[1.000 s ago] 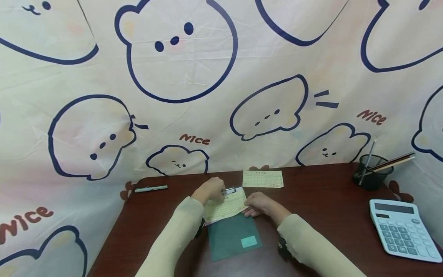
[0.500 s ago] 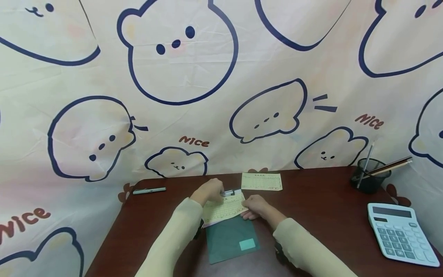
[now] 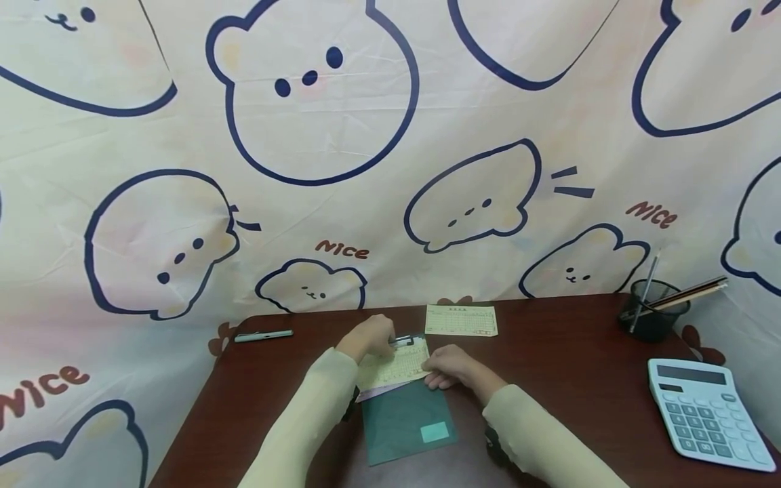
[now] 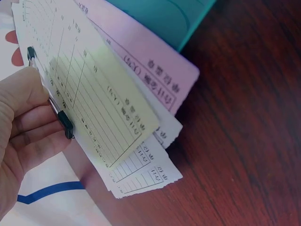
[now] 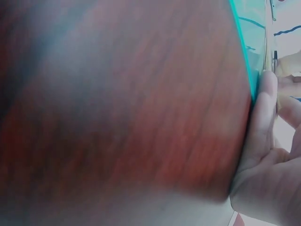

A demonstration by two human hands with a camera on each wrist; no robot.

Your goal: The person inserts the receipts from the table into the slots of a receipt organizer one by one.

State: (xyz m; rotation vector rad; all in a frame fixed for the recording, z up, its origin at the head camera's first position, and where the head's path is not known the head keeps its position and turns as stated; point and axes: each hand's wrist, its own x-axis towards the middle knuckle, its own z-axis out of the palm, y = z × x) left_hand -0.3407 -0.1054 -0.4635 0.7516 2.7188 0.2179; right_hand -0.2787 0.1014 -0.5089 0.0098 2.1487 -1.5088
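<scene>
A green clipboard (image 3: 396, 423) lies on the table with a pale sticker near its lower right corner. Across its upper half are yellow printed slips (image 3: 390, 368), with pink and white ones fanned out beneath. My left hand (image 3: 370, 335) pinches the clip (image 4: 66, 123) at the top, its fingers curled by the black-ended metal bar. At the right edge, my right hand (image 3: 454, 366) pinches the slips between thumb and fingers. In the left wrist view a pink slip (image 4: 155, 61) and torn-edged white slips (image 4: 146, 181) show under the yellow one.
A separate yellow slip (image 3: 462, 320) lies at the table's back edge. A pen (image 3: 264, 335) rests at back left. To the right stand a black mesh pen cup (image 3: 653, 318) and a white calculator (image 3: 710, 413). A patterned cloth hangs behind the table.
The yellow slips' right edge has shifted left with my right fingertips, and more of the pink slip and the green upper corner shows. My left hand stays at the clip.
</scene>
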